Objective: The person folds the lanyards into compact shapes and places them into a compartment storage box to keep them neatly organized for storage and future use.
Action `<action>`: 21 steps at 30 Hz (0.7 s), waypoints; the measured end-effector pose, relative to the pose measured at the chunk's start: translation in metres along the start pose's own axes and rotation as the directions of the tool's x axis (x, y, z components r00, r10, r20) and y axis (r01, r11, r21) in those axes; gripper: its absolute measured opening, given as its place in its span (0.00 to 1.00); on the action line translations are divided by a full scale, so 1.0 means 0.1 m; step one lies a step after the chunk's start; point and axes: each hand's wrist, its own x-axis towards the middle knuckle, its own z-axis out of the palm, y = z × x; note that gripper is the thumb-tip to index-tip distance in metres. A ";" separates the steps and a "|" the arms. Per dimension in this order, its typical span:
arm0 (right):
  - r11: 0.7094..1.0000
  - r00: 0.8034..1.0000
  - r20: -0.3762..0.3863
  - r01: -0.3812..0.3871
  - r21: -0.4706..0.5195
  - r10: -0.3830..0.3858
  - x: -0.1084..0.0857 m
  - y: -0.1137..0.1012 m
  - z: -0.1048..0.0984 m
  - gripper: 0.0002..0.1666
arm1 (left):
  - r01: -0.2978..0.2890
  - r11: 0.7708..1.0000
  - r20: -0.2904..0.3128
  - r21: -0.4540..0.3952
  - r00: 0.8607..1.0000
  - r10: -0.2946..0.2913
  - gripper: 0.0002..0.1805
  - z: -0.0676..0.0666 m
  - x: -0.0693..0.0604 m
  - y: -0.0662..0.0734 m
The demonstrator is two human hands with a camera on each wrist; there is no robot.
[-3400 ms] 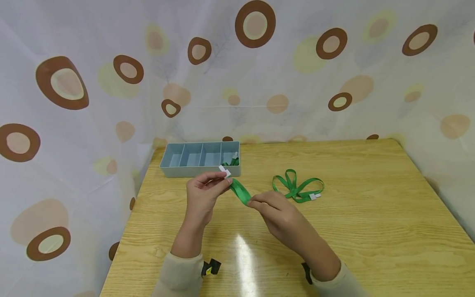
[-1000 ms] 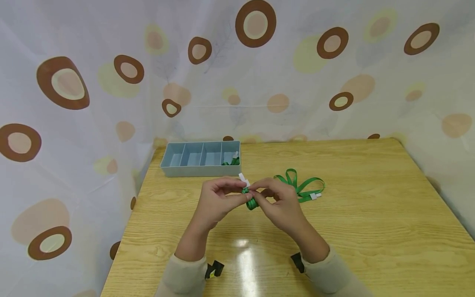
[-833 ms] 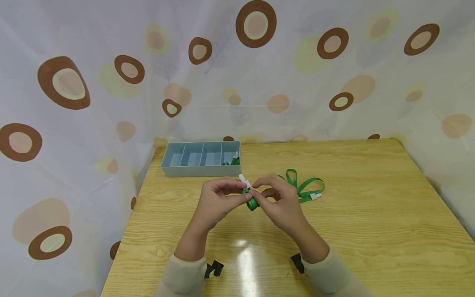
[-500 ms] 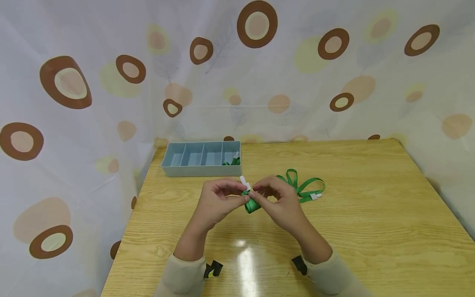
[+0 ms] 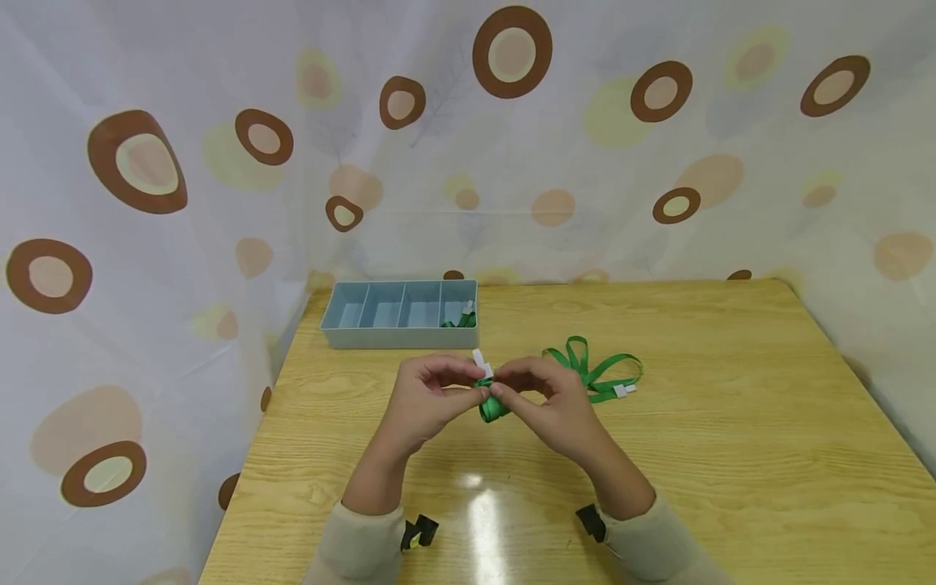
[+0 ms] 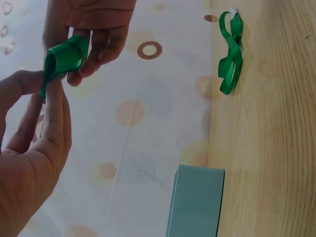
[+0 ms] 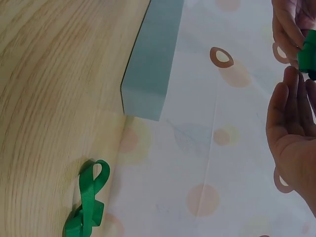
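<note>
A green ribbon [image 5: 492, 409] with a white clip [image 5: 482, 362] is wound into a small roll between both hands in the head view. My left hand [image 5: 431, 398] pinches it from the left, near the clip. From the other side my right hand [image 5: 550, 406] pinches the roll between thumb and fingers. The left wrist view shows the roll [image 6: 66, 57] as a wide loop, with the left hand [image 6: 37, 133] gripping its lower edge. At the right edge of the right wrist view, the roll [image 7: 307, 53] is partly cut off, beside the right hand [image 7: 296, 133].
A second green ribbon [image 5: 601, 378] with a white clip [image 5: 624, 391] lies in loose loops on the wooden table [image 5: 731, 455], right of the hands. Behind the left hand stands a blue four-compartment tray [image 5: 398, 338]; its rightmost compartment holds another green ribbon [image 5: 465, 321]. A patterned cloth hangs behind.
The ribbon that stretched between the hands is now a compact roll. The hands have come together, the left one moving right. Lately only the fingers and roll have shifted slightly, along with the view.
</note>
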 end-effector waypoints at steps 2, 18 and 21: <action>1.000 1.000 -0.001 -0.009 0.002 0.009 0.00 0.00 0.00 0.09 | 0.001 1.000 -0.006 0.009 1.000 -0.001 0.11 0.00 0.00 -0.01; 0.998 0.998 0.029 -0.054 0.023 0.054 0.05 0.22 0.06 0.07 | 0.095 0.994 -0.162 0.060 0.983 -0.084 0.11 -0.10 0.03 -0.14; 0.998 0.998 0.027 -0.059 -0.015 0.060 0.09 0.25 0.07 0.06 | 0.103 0.992 -0.236 0.067 0.968 -0.084 0.11 -0.15 0.04 -0.15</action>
